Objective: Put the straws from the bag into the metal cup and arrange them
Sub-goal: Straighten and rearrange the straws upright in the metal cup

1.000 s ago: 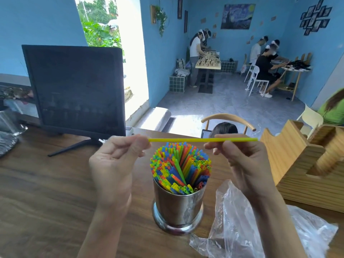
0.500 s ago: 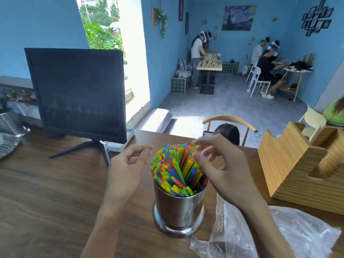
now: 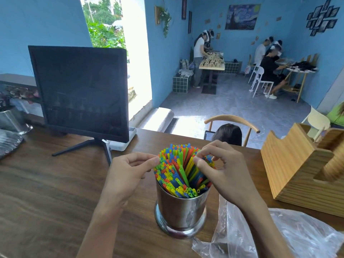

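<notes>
Straws point(image 3: 181, 169) now all stand in the metal cup point(image 3: 181, 211) — the yellow one held crosswise 1 second ago is gone — and both hands, left point(image 3: 128, 175) and right point(image 3: 223, 170), pinch lightly at the tips, arranging them.

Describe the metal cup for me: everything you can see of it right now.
The metal cup is a shiny steel cylinder with a wider round foot, standing upright on the wooden table. It is packed with colourful straws that fan above its rim. The plastic bag lies beside its base. The left hand and right hand touch the straws, not the cup.
</notes>
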`<action>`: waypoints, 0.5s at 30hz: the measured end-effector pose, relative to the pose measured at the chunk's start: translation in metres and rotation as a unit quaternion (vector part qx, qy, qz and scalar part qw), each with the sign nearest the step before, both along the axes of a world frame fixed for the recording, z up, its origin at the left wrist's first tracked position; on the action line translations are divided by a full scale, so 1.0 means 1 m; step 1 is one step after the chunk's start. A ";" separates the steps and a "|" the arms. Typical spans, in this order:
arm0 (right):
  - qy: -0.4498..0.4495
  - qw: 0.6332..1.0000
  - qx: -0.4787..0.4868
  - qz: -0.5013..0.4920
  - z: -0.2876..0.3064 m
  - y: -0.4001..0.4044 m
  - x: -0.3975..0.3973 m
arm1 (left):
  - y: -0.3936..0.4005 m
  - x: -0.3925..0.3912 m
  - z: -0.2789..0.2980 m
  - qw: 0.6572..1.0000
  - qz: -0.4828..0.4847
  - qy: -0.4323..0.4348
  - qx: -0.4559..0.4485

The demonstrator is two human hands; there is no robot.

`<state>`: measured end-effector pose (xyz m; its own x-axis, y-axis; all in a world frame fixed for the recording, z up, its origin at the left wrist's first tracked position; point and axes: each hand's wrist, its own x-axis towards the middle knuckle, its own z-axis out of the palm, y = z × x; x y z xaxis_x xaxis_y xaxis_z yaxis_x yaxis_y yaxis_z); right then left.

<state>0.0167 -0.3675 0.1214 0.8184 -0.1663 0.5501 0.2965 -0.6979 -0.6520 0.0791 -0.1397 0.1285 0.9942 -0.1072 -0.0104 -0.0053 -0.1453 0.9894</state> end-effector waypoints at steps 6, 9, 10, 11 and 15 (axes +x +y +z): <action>0.010 1.000 0.005 0.005 0.001 -0.002 0.000 | -0.001 -0.004 0.010 0.997 -0.027 0.011 -0.066; 0.010 1.000 0.011 0.011 0.001 -0.003 -0.001 | -0.003 -0.003 0.018 0.992 -0.053 0.019 -0.116; 0.009 1.000 0.014 0.014 0.001 -0.002 -0.002 | -0.004 -0.003 0.021 0.990 -0.057 0.013 -0.129; 0.005 1.000 0.017 0.016 0.001 -0.002 -0.001 | -0.006 -0.004 0.025 0.989 -0.056 0.000 -0.137; -0.019 0.999 0.033 0.022 0.002 0.002 -0.001 | -0.017 -0.005 0.046 0.984 -0.027 -0.088 -0.152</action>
<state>0.0159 -0.3656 0.1230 0.8046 -0.1686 0.5693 0.3504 -0.6392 -0.6846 0.0742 -0.1570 0.1742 0.9704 -0.1320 0.2024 -0.1801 0.1634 0.9700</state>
